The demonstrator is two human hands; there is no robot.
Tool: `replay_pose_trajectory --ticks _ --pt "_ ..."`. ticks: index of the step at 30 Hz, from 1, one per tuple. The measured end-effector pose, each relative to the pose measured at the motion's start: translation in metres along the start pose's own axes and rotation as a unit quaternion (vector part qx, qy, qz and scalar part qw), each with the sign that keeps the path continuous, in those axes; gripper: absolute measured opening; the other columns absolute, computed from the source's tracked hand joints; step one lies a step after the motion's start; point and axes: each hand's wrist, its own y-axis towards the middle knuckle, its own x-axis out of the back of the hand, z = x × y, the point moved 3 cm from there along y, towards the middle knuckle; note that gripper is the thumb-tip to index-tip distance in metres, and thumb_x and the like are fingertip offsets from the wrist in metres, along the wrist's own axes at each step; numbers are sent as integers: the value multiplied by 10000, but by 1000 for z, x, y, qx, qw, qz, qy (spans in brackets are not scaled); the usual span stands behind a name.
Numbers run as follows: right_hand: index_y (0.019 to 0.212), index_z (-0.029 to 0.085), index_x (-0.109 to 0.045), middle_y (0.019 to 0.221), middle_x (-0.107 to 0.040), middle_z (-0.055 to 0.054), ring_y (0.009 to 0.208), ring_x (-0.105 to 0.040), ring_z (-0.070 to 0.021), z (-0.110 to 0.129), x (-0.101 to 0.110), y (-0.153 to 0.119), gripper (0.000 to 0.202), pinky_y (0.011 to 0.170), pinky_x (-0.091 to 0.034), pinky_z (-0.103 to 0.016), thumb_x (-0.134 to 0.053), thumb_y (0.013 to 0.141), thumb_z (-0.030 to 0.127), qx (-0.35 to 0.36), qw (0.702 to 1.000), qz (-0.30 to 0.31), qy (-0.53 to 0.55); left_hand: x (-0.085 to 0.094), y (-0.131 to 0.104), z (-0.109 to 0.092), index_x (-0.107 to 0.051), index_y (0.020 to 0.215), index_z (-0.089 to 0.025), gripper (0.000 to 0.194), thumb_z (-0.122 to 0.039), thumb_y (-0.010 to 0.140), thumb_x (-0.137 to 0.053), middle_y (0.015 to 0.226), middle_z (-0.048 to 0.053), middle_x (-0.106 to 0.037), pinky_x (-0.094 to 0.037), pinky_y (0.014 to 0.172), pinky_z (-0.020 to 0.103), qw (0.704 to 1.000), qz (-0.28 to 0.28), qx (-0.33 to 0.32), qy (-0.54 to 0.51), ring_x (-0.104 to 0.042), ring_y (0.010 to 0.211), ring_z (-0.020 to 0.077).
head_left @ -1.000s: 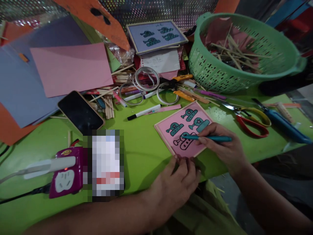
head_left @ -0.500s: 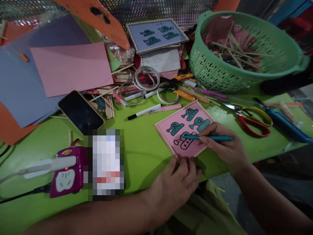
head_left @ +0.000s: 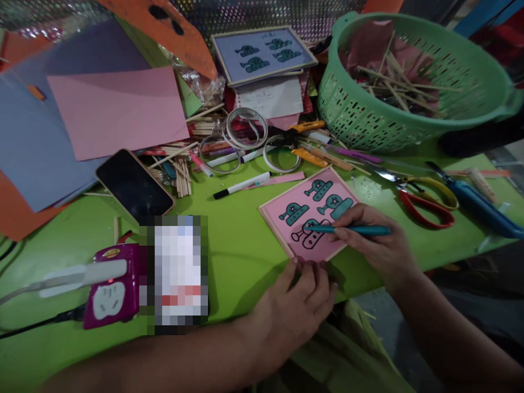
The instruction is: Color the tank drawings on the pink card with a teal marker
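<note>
A teal marker pen (head_left: 366,230) is pinched in my right hand (head_left: 380,245), its tip on one of several black-outlined drawings on a pink picture card (head_left: 282,233). Thin wooden strips border the card. The drawing under the tip is teal on top and pink below, while the others are filled with teal. My left hand (head_left: 301,305) grips the card's near edge with bent fingers, and the fingertips are partly hidden in shadow.
Behind the card lie a black-capped marker (head_left: 241,185), tape rolls (head_left: 246,128) and wooden sticks (head_left: 182,176). Red-and-yellow scissors (head_left: 426,210) are at right, below a green basket (head_left: 368,123). Leftward are a phone (head_left: 135,183), a purple power socket (head_left: 131,311) and coloured paper (head_left: 118,114).
The marker tip has shifted very slightly within the same drawing. My left hand keeps its place on the card's edge.
</note>
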Motion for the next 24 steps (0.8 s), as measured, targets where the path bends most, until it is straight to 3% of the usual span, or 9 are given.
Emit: replay_pose_trajectory --ticks 24 --pt "764 245 -710 679 -713 -24 591 -666 -178 -3 1 -1 315 533 -520 -296 -831 832 528 -1 1000 2 -3 -2 -1 -1 -604 1472 -261 417 -293 1073 -485 1468 51 -619 -373 1163 452 1000 -5 4 -2 -569 1293 213"
